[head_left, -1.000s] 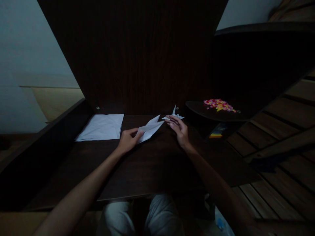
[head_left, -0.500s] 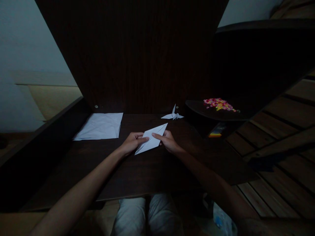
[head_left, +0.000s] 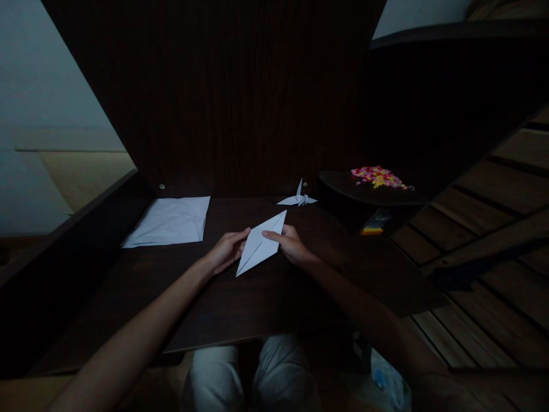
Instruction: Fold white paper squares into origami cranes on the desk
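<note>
A white sheet of paper folded into a long diamond (head_left: 261,247) is held just above the dark desk, a crease running along its length. My right hand (head_left: 294,243) pinches its right side, thumb flat on the face and fingers behind. At the left edge is my left hand (head_left: 227,250), its thumb stretched out and apart from the fingers. Its fingertips meet or nearly meet the paper's edge; whether they reach behind it I cannot tell. Beyond the right hand, a finished white paper crane (head_left: 300,199) stands near the back panel.
Several white paper sheets (head_left: 171,220) lie stacked at the back left. On a low corner shelf (head_left: 338,186) at right is a heap of small pink, red and yellow pieces (head_left: 380,177). A raised side board (head_left: 77,229) bounds the desk's left.
My left thumb has come off the paper's face and out to its left edge. The diamond has tilted slightly more upright in my right hand. The camera view has shifted a little.
</note>
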`<state>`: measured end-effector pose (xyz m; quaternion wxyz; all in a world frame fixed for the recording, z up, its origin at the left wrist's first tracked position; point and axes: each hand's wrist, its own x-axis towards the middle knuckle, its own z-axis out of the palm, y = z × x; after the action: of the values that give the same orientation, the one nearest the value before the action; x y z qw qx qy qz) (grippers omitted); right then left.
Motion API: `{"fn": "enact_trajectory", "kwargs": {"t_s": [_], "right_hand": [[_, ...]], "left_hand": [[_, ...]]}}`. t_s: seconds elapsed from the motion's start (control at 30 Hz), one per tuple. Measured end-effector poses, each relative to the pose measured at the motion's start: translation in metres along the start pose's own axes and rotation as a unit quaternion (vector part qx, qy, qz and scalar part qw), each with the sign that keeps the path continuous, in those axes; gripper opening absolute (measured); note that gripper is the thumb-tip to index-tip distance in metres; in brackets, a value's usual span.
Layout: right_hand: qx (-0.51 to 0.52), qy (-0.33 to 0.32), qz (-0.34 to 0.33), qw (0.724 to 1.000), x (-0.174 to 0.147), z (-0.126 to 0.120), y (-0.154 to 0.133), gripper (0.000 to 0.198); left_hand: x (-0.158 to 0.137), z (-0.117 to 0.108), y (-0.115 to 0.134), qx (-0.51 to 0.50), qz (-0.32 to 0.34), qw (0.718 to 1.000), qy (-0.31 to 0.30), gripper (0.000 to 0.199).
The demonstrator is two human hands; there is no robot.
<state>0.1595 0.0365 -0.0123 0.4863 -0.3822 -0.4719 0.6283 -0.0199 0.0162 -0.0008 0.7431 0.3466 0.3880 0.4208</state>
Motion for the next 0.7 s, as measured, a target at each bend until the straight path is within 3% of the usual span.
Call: {"fn": "enact_trajectory", "kwargs": {"t_s": [0.23,0.5,0.7], "right_hand": [[-0.021,0.007,-0.016,1.0,0.0014,0.001,0.0011,0.03],[0.006,0.005,-0.005,1.0,0.003,0.0048,0.0068,0.034],[0.012,0.028,-0.003,1.0,0.0023,0.0061,0.0064,0.032]], "left_hand": [[-0.0001,0.0018,-0.0042,0.082,0.043,0.995,-0.024,0.03],[-0.0011,0.0053,-0.0067,0.188,0.092,0.976,0.052,0.036],[0.0,0.0021,-0.0091,0.229,0.097,0.969,0.015,0.037]]}}
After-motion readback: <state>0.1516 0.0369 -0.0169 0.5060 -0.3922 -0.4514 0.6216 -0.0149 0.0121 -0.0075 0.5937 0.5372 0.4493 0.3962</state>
